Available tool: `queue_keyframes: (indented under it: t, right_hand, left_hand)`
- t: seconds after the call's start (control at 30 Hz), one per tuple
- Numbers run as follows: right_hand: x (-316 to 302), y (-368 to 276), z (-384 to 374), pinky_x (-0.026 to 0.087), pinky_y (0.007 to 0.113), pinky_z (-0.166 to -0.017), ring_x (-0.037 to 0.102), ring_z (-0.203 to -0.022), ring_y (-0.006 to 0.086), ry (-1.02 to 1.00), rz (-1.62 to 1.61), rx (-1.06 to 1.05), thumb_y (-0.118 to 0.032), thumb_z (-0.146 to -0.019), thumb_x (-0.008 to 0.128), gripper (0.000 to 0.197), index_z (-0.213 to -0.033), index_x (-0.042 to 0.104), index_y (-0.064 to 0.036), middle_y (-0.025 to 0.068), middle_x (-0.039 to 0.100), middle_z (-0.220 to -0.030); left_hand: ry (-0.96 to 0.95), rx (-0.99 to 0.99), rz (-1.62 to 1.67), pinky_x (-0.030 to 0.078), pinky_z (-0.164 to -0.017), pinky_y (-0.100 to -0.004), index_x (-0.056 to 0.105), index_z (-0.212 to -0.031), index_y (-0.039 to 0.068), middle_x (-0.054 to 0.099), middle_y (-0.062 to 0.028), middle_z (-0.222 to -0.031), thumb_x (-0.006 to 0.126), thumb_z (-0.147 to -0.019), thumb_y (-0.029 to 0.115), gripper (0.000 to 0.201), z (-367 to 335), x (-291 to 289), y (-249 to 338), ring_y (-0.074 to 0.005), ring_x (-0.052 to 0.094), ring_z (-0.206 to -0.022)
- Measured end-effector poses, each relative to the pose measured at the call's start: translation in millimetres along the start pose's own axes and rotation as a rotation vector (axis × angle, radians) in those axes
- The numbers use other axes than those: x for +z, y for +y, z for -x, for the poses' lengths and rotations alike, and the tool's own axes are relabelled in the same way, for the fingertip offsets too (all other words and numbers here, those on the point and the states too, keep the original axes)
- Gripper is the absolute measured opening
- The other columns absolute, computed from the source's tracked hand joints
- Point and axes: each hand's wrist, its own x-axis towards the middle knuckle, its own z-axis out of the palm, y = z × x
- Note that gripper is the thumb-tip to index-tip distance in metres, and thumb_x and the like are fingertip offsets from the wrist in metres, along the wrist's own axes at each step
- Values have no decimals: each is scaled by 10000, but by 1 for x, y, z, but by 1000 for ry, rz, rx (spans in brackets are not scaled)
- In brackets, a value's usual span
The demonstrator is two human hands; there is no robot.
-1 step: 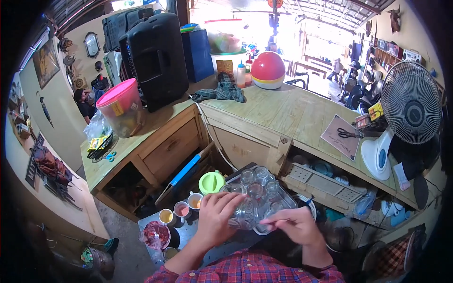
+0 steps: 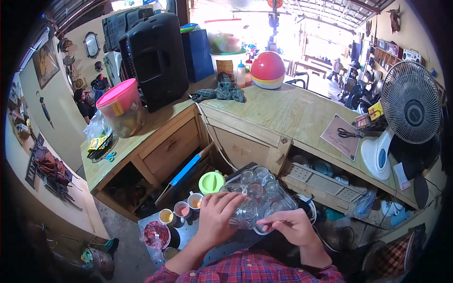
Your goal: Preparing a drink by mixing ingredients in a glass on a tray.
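My left hand is wrapped around a clear glass jar, tilted on its side with the open end toward my right hand. My right hand is closed in a pinch by the jar's mouth; whatever sits between its fingers is too small to make out. Beyond the jar, several upturned clear glasses stand in a grey tray. Left of my left hand are a cup of orange stuff, a cup of pink stuff and a cup of yellow stuff.
A green-lidded container stands behind the cups. A bowl of dark red stuff sits at the low table's left edge. A wooden counter wraps around ahead, bearing a black speaker, a red-and-white ball-shaped container and a fan.
My right hand has shifted slightly left at the jar's mouth. My left hand and the jar hold nearly the same place.
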Motion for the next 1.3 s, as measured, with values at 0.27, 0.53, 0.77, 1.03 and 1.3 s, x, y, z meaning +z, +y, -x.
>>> queue_keyframes:
  t: [0.27, 0.53, 0.77, 1.03, 1.3]
  right_hand:
    - [9, 35, 6, 563, 324, -746, 679, -802, 206, 253, -474, 174, -182, -1008, 468, 349, -1029, 648, 116, 190, 697, -907]
    - [8, 48, 8, 561, 336, -747, 678, -781, 240, 422, -705, 104, -214, -1026, 400, 391, -977, 630, 98, 233, 671, -976]
    - [-5, 65, 12, 556, 329, -688, 662, -718, 231, 594, -801, 216, -304, -998, 494, 397, -936, 638, 61, 198, 671, -887]
    - [-34, 103, 36, 539, 287, -700, 629, -759, 204, 706, -1123, 310, -298, -980, 535, 333, -988, 616, 25, 157, 650, -939]
    - [-19, 139, 40, 546, 310, -770, 635, -806, 214, 735, -1135, 447, -288, -969, 551, 316, -1005, 600, 22, 164, 646, -974]
  left_hand:
    - [-4, 5, -45, 394, -932, -444, 581, -1208, 136, 620, -46, -1170, 803, -500, 154, 742, 9, 17, 0, -268, 571, -1078]
    - [38, -41, -48, 392, -937, -446, 570, -1224, 132, 615, -45, -1176, 804, -518, 157, 744, 19, 27, 5, -267, 559, -1101]
    - [59, -175, 298, 442, -931, -426, 553, -1232, 104, 595, -97, -1184, 823, -504, 153, 779, 39, 52, -14, -311, 570, -1078]
    - [75, -534, 515, 478, -937, -391, 551, -1219, 34, 607, -140, -1149, 909, -511, 258, 824, 135, 154, -78, -298, 603, -1054]
    - [45, -679, 409, 474, -957, -384, 522, -1243, 25, 636, -148, -1158, 938, -499, 293, 894, 186, 207, -104, -273, 611, -1100]
